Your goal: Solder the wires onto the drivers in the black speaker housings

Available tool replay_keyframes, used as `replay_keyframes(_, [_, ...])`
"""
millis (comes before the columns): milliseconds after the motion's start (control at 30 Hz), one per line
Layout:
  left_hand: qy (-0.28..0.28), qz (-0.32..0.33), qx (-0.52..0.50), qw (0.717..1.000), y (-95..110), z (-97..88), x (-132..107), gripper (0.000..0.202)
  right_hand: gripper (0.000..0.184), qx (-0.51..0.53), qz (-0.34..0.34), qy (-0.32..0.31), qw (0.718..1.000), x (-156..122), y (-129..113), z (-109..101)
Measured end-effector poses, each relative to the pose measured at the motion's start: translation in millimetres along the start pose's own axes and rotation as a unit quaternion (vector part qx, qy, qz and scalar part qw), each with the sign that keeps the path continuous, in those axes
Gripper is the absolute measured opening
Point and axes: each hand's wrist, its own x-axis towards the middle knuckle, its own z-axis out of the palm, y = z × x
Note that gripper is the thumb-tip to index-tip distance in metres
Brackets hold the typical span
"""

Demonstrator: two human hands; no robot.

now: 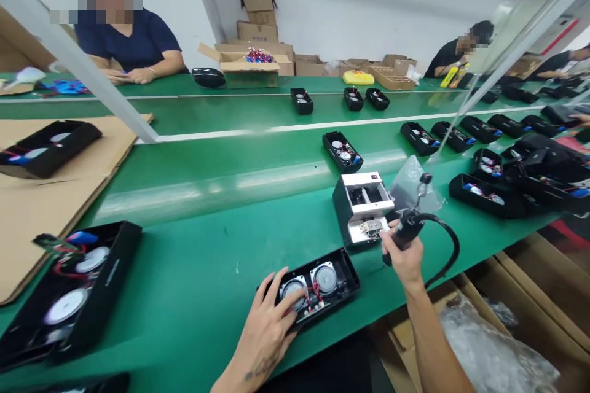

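My left hand (271,322) grips the left end of a black speaker housing (338,302), some fingers over its rim and others reaching inside. Two round speakers (324,278), red wires and a small circuit board show in this open housing. A black electric screwdriver (407,228), hung from above with a cable on its side, is wrapped in my right hand (405,258). Its lower end is close to the front of a silver-and-black screw feeder (364,209) standing behind the housing; the bit's tip is hard to make out.
Another open speaker housing (69,295) lies at the left, near a cardboard sheet (59,196). More housings (342,151) line the green bench (184,258). A clear plastic bag (415,181) sits beside the feeder. Cardboard boxes (520,307) stand below the right edge. Co-workers sit across.
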Motion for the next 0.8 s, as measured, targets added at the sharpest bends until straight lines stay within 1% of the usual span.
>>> replay_keyframes(33, [0.007,0.001,-0.007,1.000,-1,1.2,0,0.034,0.030,0.014,-0.007,0.005,1.000,2,-5,1])
replay_keyframes(133, [0.025,0.006,-0.023,0.999,-7,3.5,1,0.032,0.032,0.056,-0.047,0.047,0.996,18,-26,9])
replay_keyframes(233, [0.028,0.019,-0.020,0.999,-12,2.5,6,0.030,0.034,0.081,-0.073,0.070,0.992,34,-44,23])
replay_keyframes(333, [0.017,0.026,-0.012,0.999,-16,-0.4,11,0.028,0.033,0.070,-0.065,0.050,0.994,44,-51,38])
replay_keyframes(433, [0.007,0.031,-0.010,0.999,-17,-1.7,12,0.029,0.030,0.051,-0.041,0.010,0.998,45,-49,44])
replay_keyframes(500, [0.004,0.029,-0.004,1.000,-16,-1.3,11,0.029,0.030,0.033,-0.022,-0.030,0.999,39,-49,41])
replay_keyframes(567, [-0.001,0.024,-0.001,1.000,-15,-0.9,10,0.029,0.029,0.031,0.001,-0.070,0.997,27,-51,37])
replay_keyframes(633, [-0.010,0.019,-0.004,1.000,-12,-1.3,9,0.030,0.025,0.072,0.011,-0.086,0.994,10,-56,33])
replay_keyframes(733, [-0.026,0.008,-0.006,1.000,-9,-3.6,10,0.030,0.019,0.177,-0.018,-0.085,0.980,-20,-67,32])
replay_keyframes(800, [-0.031,0.004,-0.007,0.999,-7,-5.0,10,0.029,0.018,0.218,-0.043,-0.102,0.970,-38,-73,34])
